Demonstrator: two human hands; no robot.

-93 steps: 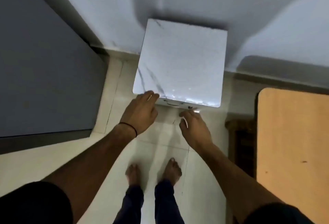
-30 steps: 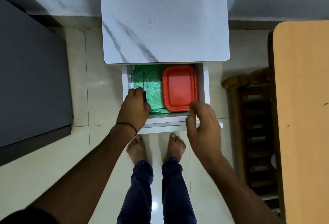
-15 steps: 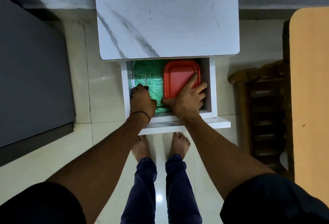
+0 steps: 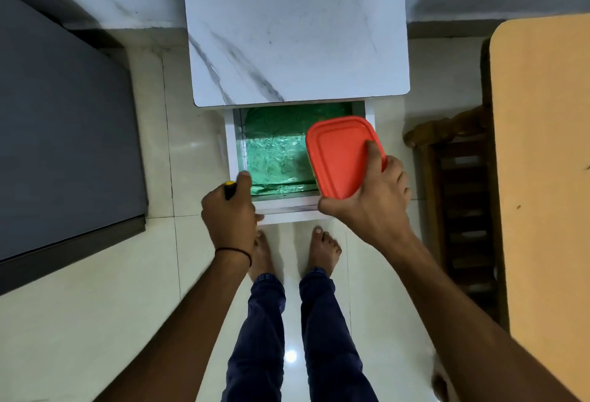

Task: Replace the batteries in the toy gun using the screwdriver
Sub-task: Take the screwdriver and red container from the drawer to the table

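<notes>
1. Screwdriver [image 4: 229,189] sits in the left hand [image 4: 230,215], fingers curled round its handle at the drawer's [image 4: 231,146] front-left corner; only the black-and-yellow end shows.
2. Right hand [image 4: 372,207] grips the red box [image 4: 338,152] by its near edge, one finger on the lid, over the drawer's right side.
3. Toy gun is out of view (possibly inside the box); the tabletop [image 4: 293,28] just beyond looks the nearest spot to set the box down.

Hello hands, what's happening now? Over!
Left hand grips screwdriver. Right hand holds red box over open drawer. Toy gun not in sight.
</notes>
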